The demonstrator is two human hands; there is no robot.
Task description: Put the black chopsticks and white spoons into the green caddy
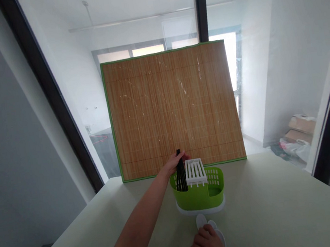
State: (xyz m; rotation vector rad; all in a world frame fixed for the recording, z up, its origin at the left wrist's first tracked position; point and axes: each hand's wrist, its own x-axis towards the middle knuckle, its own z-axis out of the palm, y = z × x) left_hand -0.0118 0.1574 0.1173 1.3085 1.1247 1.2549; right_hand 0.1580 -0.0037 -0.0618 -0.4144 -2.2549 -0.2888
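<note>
My left hand is closed around the tops of a bundle of black chopsticks. Their lower ends stand inside the left compartment of a green basket on a white base. A white slatted rack sits over the basket's middle, just right of the chopsticks. In front of the basket, my right hand has curled fingers over several white spoons. Their rounded ends poke out past the fingers, while the handles are hidden under the hand.
The basket stands on a pale table. Behind it a bamboo mat with green edging leans upright against a glass partition. Beyond the glass, cardboard boxes and bags lie on the floor at right.
</note>
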